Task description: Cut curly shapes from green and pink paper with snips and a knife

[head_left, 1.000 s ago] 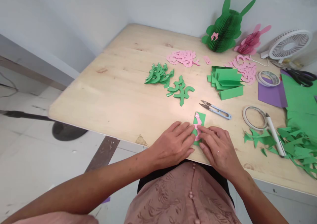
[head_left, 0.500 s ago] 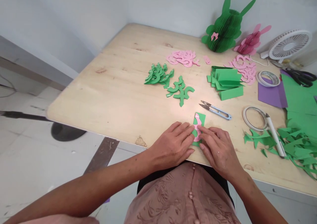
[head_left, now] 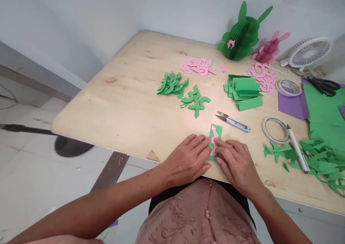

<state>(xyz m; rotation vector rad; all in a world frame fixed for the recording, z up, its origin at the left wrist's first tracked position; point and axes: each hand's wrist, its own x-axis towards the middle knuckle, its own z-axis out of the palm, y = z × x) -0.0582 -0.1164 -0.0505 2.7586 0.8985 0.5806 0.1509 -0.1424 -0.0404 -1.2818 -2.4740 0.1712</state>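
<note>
Head view: a wavy pink paper cut-out (head_left: 215,133) lies on a narrow green paper card (head_left: 220,132) near the front edge of the wooden table (head_left: 129,114), between the two hands. Both pieces have their long axis running from the person's body toward the back of the table, the far end leaning slightly to the right. The cut-out's rounded bulges face right, and a pale, shiny strip marks its far tip. The left hand (head_left: 190,161) is spread flat, palm down, its fingers nearly straight and side by side, their tips at the card's left edge. The right hand (head_left: 237,163) is loosely curled, the thumb apart from the index finger, whose tip rests on the cut-out's middle; neither hand grips anything. Blue-handled thread snips (head_left: 230,120) lie just beyond the card, blades toward the left. Compared with half a second ago, the hands, card and cut-out keep the same arrangement; only the camera has tipped slightly, so the green paper rabbit (head_left: 238,39) sits lower in view.
</note>
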